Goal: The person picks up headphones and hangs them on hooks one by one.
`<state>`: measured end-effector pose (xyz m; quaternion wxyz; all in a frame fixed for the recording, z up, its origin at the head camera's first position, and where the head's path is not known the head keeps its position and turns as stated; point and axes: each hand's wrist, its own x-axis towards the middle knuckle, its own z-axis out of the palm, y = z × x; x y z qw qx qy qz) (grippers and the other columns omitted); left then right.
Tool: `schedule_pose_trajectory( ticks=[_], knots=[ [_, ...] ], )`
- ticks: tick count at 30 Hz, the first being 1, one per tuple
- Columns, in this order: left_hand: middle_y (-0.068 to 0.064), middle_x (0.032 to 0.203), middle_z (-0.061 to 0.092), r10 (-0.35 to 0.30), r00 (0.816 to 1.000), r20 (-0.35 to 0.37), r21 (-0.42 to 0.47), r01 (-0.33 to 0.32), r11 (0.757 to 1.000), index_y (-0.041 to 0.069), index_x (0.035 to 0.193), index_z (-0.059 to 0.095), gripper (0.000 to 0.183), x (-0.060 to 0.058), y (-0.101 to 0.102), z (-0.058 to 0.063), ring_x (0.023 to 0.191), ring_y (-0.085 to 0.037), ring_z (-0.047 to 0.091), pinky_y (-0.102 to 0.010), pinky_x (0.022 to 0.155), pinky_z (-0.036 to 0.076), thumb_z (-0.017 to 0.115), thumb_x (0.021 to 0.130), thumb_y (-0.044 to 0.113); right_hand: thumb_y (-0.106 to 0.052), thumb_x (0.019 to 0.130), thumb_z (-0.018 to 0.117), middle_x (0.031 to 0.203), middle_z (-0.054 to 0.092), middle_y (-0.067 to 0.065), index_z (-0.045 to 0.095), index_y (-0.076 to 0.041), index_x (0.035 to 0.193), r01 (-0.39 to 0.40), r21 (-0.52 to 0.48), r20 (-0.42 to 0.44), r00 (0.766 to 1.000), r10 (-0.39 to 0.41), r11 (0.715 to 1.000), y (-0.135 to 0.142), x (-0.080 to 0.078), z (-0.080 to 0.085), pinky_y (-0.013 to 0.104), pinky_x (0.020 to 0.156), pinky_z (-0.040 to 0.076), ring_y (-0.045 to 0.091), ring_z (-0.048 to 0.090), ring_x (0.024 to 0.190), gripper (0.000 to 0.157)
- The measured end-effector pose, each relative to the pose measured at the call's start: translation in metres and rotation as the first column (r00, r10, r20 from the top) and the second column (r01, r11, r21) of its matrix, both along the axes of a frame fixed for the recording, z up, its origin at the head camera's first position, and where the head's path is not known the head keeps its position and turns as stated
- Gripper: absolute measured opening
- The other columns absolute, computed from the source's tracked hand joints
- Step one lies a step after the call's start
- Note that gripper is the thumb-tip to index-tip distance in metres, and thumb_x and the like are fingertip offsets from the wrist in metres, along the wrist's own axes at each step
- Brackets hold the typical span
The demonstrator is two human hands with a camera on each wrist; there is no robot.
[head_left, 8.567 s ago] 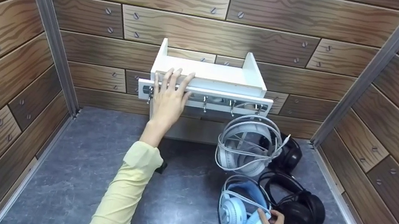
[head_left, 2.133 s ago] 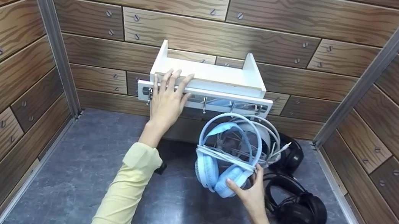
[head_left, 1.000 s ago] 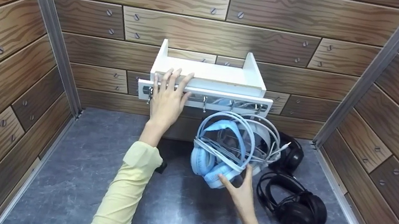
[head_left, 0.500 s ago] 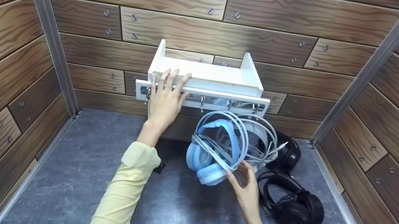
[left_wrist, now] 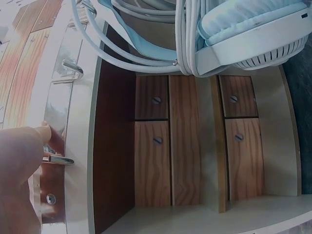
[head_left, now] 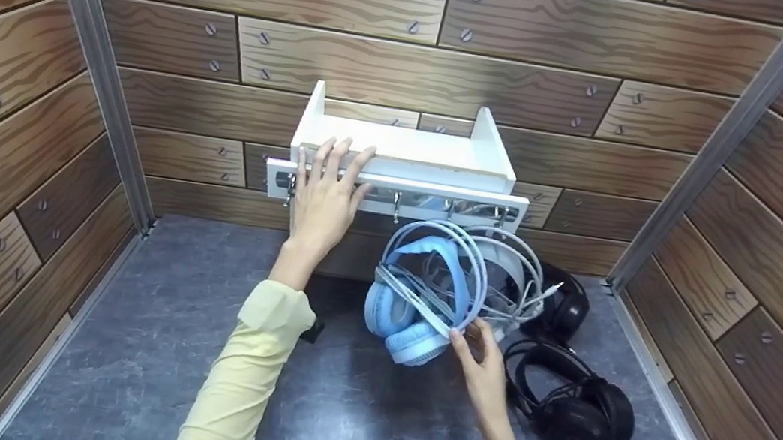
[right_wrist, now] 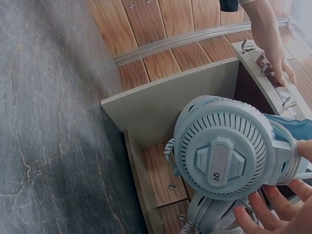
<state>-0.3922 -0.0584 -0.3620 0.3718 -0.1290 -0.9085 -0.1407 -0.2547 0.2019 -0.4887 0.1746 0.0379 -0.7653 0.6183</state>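
My right hand pinches the light blue headphones low on the headband, beside an ear cup, where the bundled cable crosses. Their headband top is just under the hook rail of a white shelf unit. In the right wrist view, the ear cup's slotted outer face shows, with fingers behind its edge. Straight fingers of my left hand lie over the left end of the rail. The left wrist view shows that thumb near a metal hook.
Whitish headphones with looped cable hang below the rail's right end, partly behind the blue ones. Black headphones lie on the grey floor at right; another black pair is behind them. Wood-patterned walls enclose the space.
My right hand has lifted the blue headphones from beside the black pair, up and left to the rail, tilting them. Over the last half second they barely move. My left hand stays put.
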Motion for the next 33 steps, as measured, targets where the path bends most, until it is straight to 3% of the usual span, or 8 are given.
schedule_pose_trajectory(
  ticks=[5,10,15,22,29,33],
  knots=[
    [0.002,0.145,0.028,0.003,1.000,0.004,-0.004,-0.003,1.000,0.040,0.140,0.030,0.049,0.000,0.000,-0.001,0.139,-0.022,0.013,-0.049,0.113,-0.004,0.045,0.093,0.044,-0.017,0.088,0.061,0.114,0.059,0.015,0.052,-0.004,0.124,0.001,-0.018,-0.010,1.000,-0.001,1.000,0.002,0.001,-0.004,0.025,0.087,0.048,0.026,0.056,0.104,0.039],
    [0.002,0.146,0.027,0.006,1.000,0.015,-0.012,-0.005,1.000,0.041,0.140,0.029,0.049,0.000,0.001,-0.001,0.139,-0.021,0.013,-0.048,0.113,-0.005,0.042,0.094,0.045,-0.010,0.087,0.062,0.111,0.060,0.017,0.053,0.002,0.122,0.050,-0.026,-0.074,0.996,-0.052,0.998,0.002,0.014,0.006,0.019,0.084,0.048,0.028,0.057,0.101,0.038],
    [0.001,0.146,0.027,0.009,1.000,0.006,-0.013,-0.009,1.000,0.040,0.141,0.029,0.049,-0.001,0.000,0.000,0.139,-0.022,0.013,-0.048,0.113,-0.005,0.043,0.094,0.045,-0.008,0.087,0.061,0.105,0.061,0.021,0.057,0.004,0.113,0.109,-0.081,-0.152,0.981,-0.120,0.991,0.009,0.018,0.008,0.019,0.074,0.051,0.020,0.060,0.088,0.029],
    [0.001,0.145,0.030,-0.003,1.000,-0.019,-0.008,0.002,1.000,0.039,0.140,0.032,0.050,0.001,0.000,0.000,0.138,-0.023,0.016,-0.050,0.113,-0.003,0.047,0.093,0.042,-0.004,0.088,0.058,0.087,0.063,0.026,0.060,0.008,0.102,0.101,-0.045,-0.259,0.960,-0.109,0.994,0.030,0.022,0.010,0.026,0.063,0.055,0.010,0.065,0.070,0.019],
    [0.000,0.144,0.032,-0.011,0.999,-0.036,0.005,0.012,1.000,0.038,0.139,0.034,0.049,0.001,-0.001,0.000,0.138,-0.023,0.017,-0.050,0.113,-0.002,0.049,0.092,0.041,-0.007,0.089,0.058,0.081,0.065,0.024,0.064,0.004,0.096,0.217,0.016,-0.293,0.934,-0.203,0.976,0.067,0.022,0.009,0.025,0.060,0.056,0.010,0.066,0.065,0.015],
    [0.001,0.144,0.031,-0.012,0.999,-0.034,0.009,0.012,1.000,0.038,0.139,0.034,0.050,0.000,-0.001,0.000,0.138,-0.023,0.016,-0.050,0.113,-0.002,0.050,0.092,0.040,-0.013,0.090,0.057,0.080,0.067,0.018,0.067,-0.002,0.096,0.325,0.061,-0.289,0.911,-0.296,0.944,0.104,0.011,-0.004,0.020,0.058,0.054,0.010,0.065,0.064,0.016]
  ],
)
